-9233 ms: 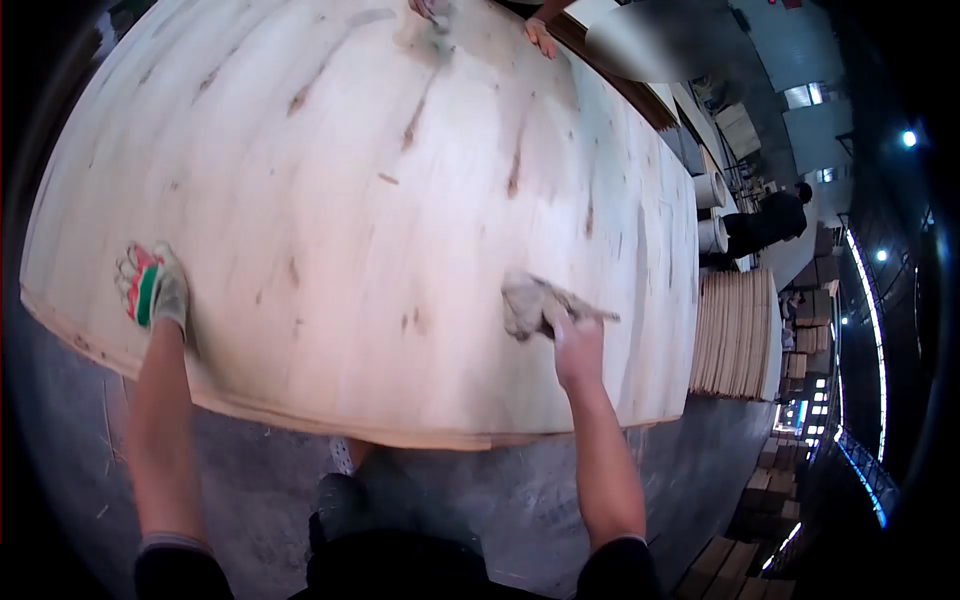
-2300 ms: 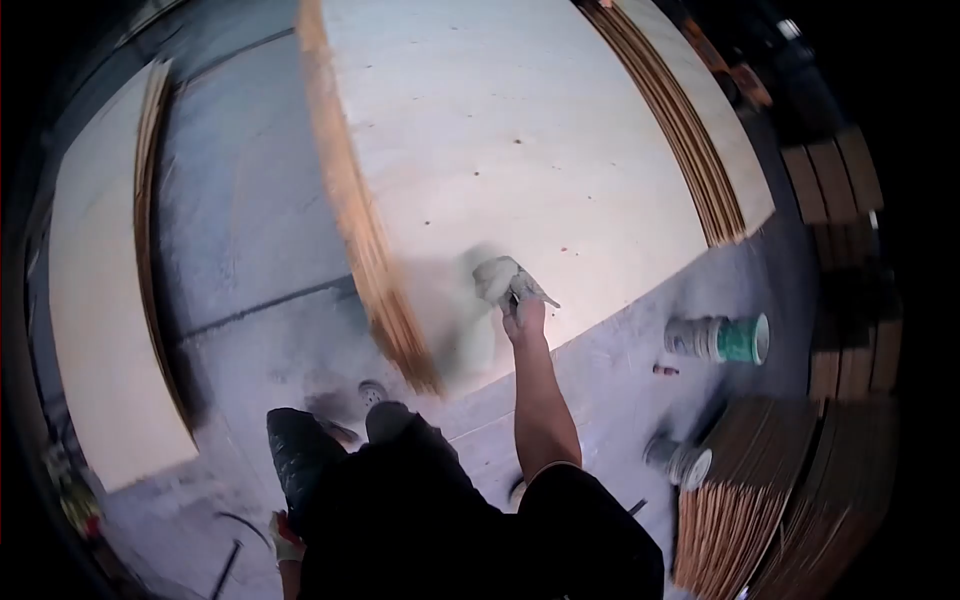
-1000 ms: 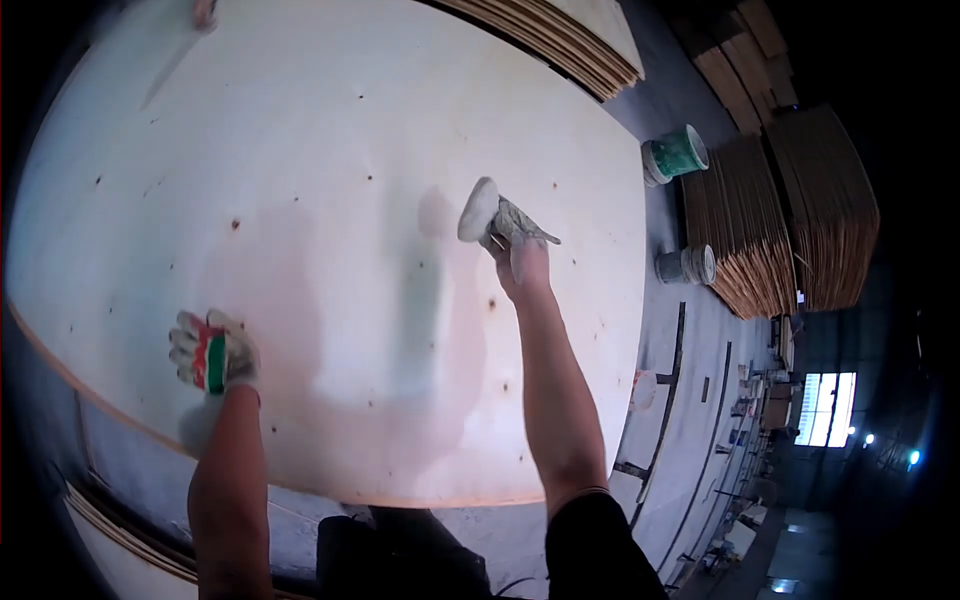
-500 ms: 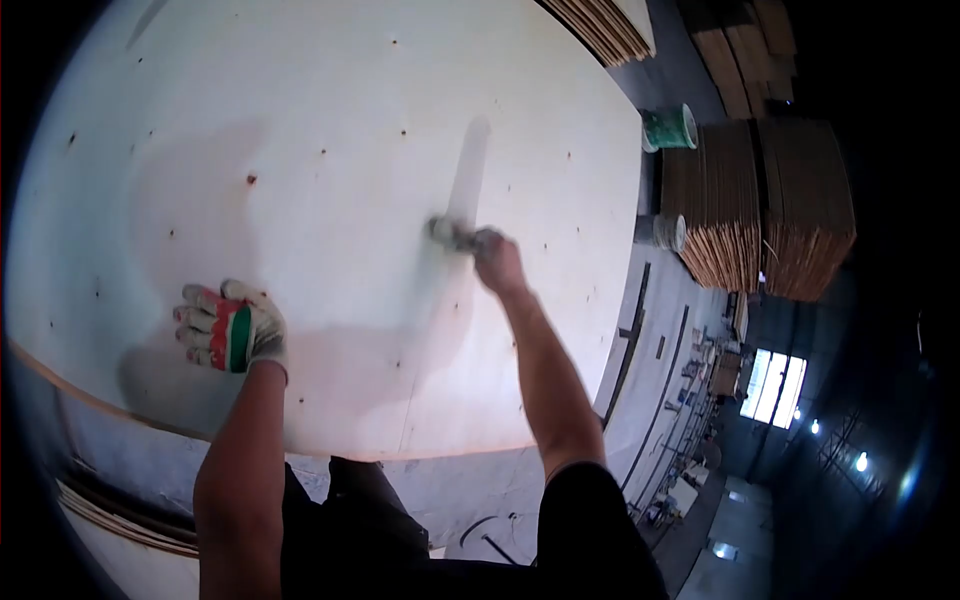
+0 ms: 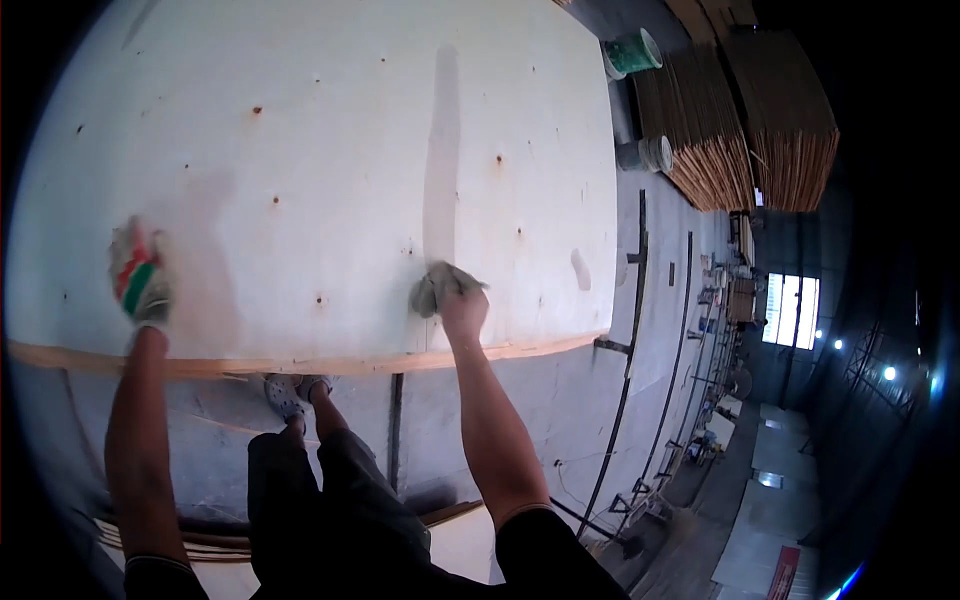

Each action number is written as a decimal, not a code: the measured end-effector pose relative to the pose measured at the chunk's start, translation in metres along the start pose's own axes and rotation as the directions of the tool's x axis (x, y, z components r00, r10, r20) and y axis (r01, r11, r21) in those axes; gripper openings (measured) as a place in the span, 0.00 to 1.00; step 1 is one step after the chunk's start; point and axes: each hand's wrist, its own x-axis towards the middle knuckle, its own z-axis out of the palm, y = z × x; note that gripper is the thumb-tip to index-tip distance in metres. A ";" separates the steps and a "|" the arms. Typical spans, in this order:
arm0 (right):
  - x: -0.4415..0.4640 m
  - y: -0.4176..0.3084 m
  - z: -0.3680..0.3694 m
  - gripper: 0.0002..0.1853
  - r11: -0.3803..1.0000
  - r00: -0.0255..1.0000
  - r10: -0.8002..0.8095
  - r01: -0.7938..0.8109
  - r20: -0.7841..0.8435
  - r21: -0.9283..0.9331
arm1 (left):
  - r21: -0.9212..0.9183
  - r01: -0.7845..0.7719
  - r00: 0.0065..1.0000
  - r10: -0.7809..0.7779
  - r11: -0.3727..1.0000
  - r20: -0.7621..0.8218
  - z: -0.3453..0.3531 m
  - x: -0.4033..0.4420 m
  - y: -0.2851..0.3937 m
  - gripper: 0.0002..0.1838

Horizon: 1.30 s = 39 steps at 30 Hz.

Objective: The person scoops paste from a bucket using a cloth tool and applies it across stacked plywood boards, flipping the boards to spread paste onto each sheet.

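A large pale plywood sheet (image 5: pixel 350 200) with several dark knots spreads out before me. My right hand (image 5: pixel 463 312), which looks bare, is closed around a grey, smeared putty knife (image 5: pixel 436 287), its outline partly blurred. The tool is at the sheet's surface, at the lower end of a long straight darker strip (image 5: pixel 442 150). My left hand (image 5: pixel 142 270) wears a whitish glove with red and green bands. Its fingers stretch outward over the left side of the sheet, smeared by motion; whether it touches the wood I cannot tell.
The sheet's near edge (image 5: pixel 420 362) runs just in front of my feet (image 5: pixel 290 395). Beyond its right side stand a green bucket (image 5: pixel 632 53), a grey bucket (image 5: pixel 645 154) and tall stacks of thin sheets (image 5: pixel 700 130). Dark rails (image 5: pixel 632 270) run along the floor.
My right hand has drawn the putty knife toward the near edge, and the strip behind it is longer. My left hand has shifted left. The view has moved, showing my feet.
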 end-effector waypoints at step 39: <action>-0.366 -0.227 0.119 0.10 0.855 0.917 0.024 -0.225 0.398 0.467 | -0.795 0.607 0.795 -0.007 0.015 0.607 -0.055 0.033 -0.259 0.27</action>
